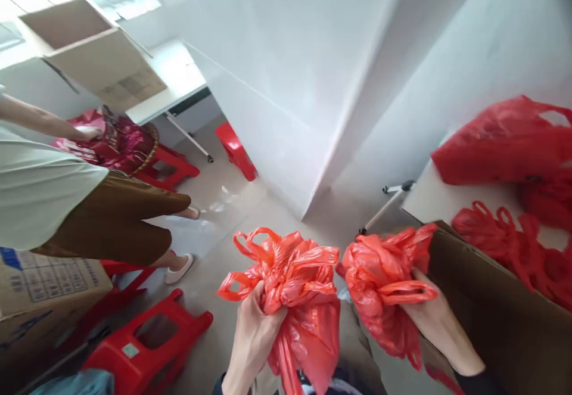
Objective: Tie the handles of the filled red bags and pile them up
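White wall behind | left hand gripped a bunched red bag | right hand bore a second bag, its fingers hidden, grip unclear | 2 bunched; more red bags lay on the surface

My left hand is low in the middle, with its fingers bent in a grip and its wrist coming up from below. My right hand is out to the right, well apart from the left one, and its arm slants up and inward. I can't see most of its fingers.
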Available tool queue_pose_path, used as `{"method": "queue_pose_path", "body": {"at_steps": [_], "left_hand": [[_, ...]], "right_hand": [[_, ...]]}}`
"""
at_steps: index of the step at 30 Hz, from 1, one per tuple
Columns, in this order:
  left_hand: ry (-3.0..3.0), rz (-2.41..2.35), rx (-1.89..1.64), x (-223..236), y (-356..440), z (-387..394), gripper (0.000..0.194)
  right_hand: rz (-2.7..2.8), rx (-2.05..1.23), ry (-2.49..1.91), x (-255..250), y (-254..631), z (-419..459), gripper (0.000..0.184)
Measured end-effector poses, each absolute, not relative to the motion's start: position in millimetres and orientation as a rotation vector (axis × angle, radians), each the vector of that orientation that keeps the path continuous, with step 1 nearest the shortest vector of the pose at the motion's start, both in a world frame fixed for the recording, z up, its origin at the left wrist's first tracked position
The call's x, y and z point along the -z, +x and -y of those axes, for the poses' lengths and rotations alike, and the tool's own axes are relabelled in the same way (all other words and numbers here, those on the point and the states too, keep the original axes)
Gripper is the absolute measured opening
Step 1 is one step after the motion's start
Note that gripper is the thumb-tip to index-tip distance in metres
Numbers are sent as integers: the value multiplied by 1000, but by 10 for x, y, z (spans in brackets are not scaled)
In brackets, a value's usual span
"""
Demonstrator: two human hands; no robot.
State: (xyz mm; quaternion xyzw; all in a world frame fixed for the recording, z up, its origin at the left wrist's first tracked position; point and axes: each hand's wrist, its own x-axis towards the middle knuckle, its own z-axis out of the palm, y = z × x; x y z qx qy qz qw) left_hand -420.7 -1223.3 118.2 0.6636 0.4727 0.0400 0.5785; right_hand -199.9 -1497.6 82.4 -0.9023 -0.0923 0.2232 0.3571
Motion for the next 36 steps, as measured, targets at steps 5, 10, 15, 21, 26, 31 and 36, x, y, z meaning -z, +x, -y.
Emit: {"method": "queue_pose_path", "body": {"at_steps": [5, 10, 15, 21, 26, 31, 36], "left_hand": [[1470, -1305, -225, -1095, -4950, 10937, 12], [1399, -1434, -318, -901, -5146, 9606, 12], [1317, -1491, -397, -696, -4919, 8181, 13], [1260, -1583, -462, -659, -4562, 6496, 15], [1273, -1659, -511, -808, -4261, 5210, 16], [1382, -1550, -541, -854, -3748, 3955, 12], [1504, -1338, -537, -1118, -3033, 2935, 10]], "right_hand": [[483, -857, -2130, -793, -2555, 13462, 34], [618, -961, -2049, -742, -2819, 12079, 35], [703, -1007, -2015, -651, -2746, 10508, 32], [801, -1056, -2008, -566, -2343, 8487, 25], [808, -992, -2009, -481, -1949, 7047, 24], [699, -842, -2057, -239, -1540, 5917, 24], [548, -683, -2112, -251, -1024, 5180, 23]]}}
